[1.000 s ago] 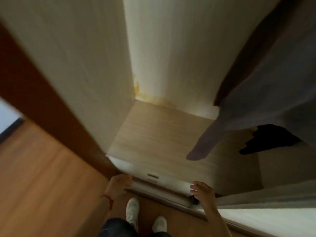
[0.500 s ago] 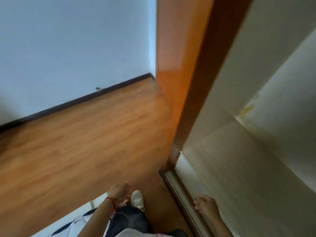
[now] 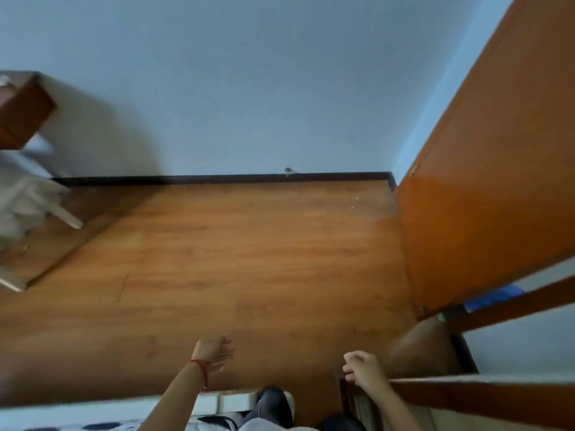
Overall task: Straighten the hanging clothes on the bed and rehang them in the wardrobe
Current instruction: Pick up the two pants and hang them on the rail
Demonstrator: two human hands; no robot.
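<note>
My left hand [image 3: 214, 353] hangs low over the wooden floor with relaxed, spread fingers and holds nothing; a red string circles its wrist. My right hand [image 3: 362, 368] is to its right, fingers loosely curled and empty, just above the wardrobe's brown edge [image 3: 466, 388]. A strip of the bed [image 3: 93, 413] with white and dark-patterned bedding shows along the bottom left. No hanging clothes are in sight, and the wardrobe's inside is out of view.
Wooden floor [image 3: 249, 259] fills the middle, ending at a black skirting and a pale blue wall [image 3: 249, 73]. An orange-brown door [image 3: 485, 197] stands open at the right. At the left are a brown piece of furniture [image 3: 21, 107] and a white chair [image 3: 28, 200].
The view has swung left, away from the wardrobe's inside and its hanging grey garment, to the floor and wall. Both hands stayed low and empty; the bed's edge has come into view.
</note>
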